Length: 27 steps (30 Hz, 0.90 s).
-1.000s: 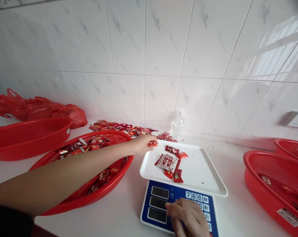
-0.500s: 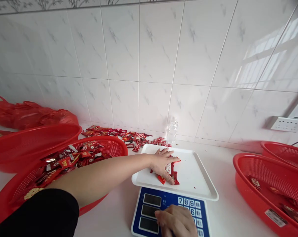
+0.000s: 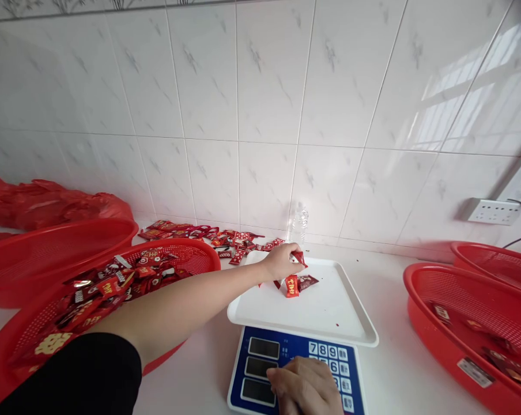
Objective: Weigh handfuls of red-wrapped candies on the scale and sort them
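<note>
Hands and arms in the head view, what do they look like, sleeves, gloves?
A plain black sleeve stops around the top of the left forearm, which is bare, with no watch showing. The left hand and right hand are ungloved. No right sleeve is in view.

Open lane of worktop (image 3: 385, 374) between digital scale (image 3: 286, 341) and nearer right-hand red basket (image 3: 435, 351). White tray (image 3: 329, 305) mostly free near and right; left hand (image 3: 282, 263) blocks far-left edge, clear bottle (image 3: 299, 223) behind. Left forearm (image 3: 191, 305) bars passage over candy-filled left basket (image 3: 206, 260).

Red packets (image 3: 292, 286), white tray (image 3: 316, 311), grey-flecked tiles (image 3: 269, 75)
</note>
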### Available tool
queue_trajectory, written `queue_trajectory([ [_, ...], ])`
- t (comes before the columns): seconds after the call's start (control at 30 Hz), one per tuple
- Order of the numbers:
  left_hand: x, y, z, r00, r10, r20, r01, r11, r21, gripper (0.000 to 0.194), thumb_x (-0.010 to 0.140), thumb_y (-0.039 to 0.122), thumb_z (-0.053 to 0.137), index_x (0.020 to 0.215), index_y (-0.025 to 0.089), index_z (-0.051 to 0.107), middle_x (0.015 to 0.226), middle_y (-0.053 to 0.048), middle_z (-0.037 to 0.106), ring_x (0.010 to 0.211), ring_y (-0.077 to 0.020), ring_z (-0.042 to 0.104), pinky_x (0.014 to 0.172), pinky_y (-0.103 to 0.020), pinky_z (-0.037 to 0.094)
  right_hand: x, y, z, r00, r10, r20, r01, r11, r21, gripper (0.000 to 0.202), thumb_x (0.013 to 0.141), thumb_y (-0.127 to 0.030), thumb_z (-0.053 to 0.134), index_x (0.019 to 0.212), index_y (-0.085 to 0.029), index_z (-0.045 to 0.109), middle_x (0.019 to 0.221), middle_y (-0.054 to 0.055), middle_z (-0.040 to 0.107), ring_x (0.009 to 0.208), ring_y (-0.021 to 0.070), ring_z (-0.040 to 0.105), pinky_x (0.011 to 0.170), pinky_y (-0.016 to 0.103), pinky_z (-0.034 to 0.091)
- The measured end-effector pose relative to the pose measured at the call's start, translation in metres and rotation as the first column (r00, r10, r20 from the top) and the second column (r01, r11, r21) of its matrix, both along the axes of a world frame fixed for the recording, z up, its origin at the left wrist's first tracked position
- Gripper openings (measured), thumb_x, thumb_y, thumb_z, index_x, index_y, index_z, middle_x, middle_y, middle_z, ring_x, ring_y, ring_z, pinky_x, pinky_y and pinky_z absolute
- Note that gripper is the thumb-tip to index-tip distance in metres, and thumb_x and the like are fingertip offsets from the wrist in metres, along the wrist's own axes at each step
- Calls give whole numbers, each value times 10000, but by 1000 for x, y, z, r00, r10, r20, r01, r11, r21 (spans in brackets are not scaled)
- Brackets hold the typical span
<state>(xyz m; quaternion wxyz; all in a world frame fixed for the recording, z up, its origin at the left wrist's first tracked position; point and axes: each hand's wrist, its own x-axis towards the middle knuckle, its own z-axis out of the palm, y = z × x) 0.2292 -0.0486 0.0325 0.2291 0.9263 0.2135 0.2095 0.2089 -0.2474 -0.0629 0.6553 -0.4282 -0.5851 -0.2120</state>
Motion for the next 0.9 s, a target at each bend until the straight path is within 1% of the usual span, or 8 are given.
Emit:
queue_trajectory([
  [0.1, -9, 1, 12, 997, 76, 20, -73, 989, -127, 315, 717, 341, 650, 983, 183, 588, 897, -3, 663, 826, -196, 614, 722, -277, 469, 2, -1, 7, 999, 1, 50, -1, 1000, 0, 139, 869, -108, 526, 832, -195, 628, 548, -27, 625, 458, 107, 588, 530, 250, 476],
  [0.2, -16, 0, 15, 993, 114, 8, -111, 976, -187, 272, 698, 324, 659, 925, 190, 592, 847, 10, 654, 789, -189, 608, 699, -271, 461, 7, -3, 15, 990, 39, 135, -39, 999, -1, 132, 860, -85, 522, 843, -175, 616, 550, -28, 628, 439, 89, 582, 515, 224, 485],
  [0.43, -9, -9, -9, 999, 42, -28, -43, 998, -44, 175, 671, 234, 667, 812, 193, 572, 890, -14, 627, 855, -206, 593, 755, -284, 462, 7, -4, 18, 990, 43, 132, -41, 999, -15, 154, 864, -80, 492, 860, -176, 612, 546, -25, 622, 429, 90, 572, 497, 225, 478],
  [0.53, -1, -15, -16, 999, 22, -46, -23, 1000, -12, 155, 692, 257, 656, 809, 196, 574, 940, -42, 615, 916, -230, 587, 805, -313, 462, 5, -4, 18, 994, 32, 108, -30, 999, -24, 160, 864, -80, 489, 861, -183, 612, 547, -29, 621, 433, 87, 567, 512, 228, 486],
  [0.63, 5, -22, -16, 991, -15, -134, 23, 998, 56, 295, 724, 410, 663, 923, 207, 584, 1063, -78, 592, 1019, -269, 564, 853, -357, 455, 5, -4, 17, 992, 45, 114, -41, 999, -37, 162, 881, -95, 478, 872, -188, 611, 554, -29, 624, 440, 86, 566, 518, 231, 483],
  [0.73, 11, -29, -15, 956, -70, -286, 106, 988, 112, 574, 709, 583, 648, 1159, 247, 529, 1203, -101, 552, 1112, -312, 527, 917, -424, 428, 6, -4, 17, 993, 41, 114, -37, 999, -32, 157, 891, -102, 477, 866, -186, 607, 556, -24, 625, 440, 91, 564, 517, 241, 470],
  [0.8, 15, -33, -17, 925, -90, -369, 147, 981, 129, 642, 724, 621, 611, 1247, 269, 486, 1225, -109, 549, 1130, -339, 516, 916, -466, 425, 7, -4, 19, 993, 40, 114, -38, 999, -26, 153, 887, -93, 483, 866, -183, 605, 556, -24, 624, 441, 91, 566, 517, 240, 466],
  [0.9, 21, -34, -23, 906, -88, -414, 186, 962, 202, 422, 810, 544, 529, 1096, 239, 589, 1110, -120, 596, 1108, -359, 521, 857, -478, 448, 10, -4, 21, 988, 62, 142, -58, 998, -32, 162, 884, -86, 475, 887, -179, 608, 563, -27, 625, 445, 84, 570, 509, 227, 466],
])
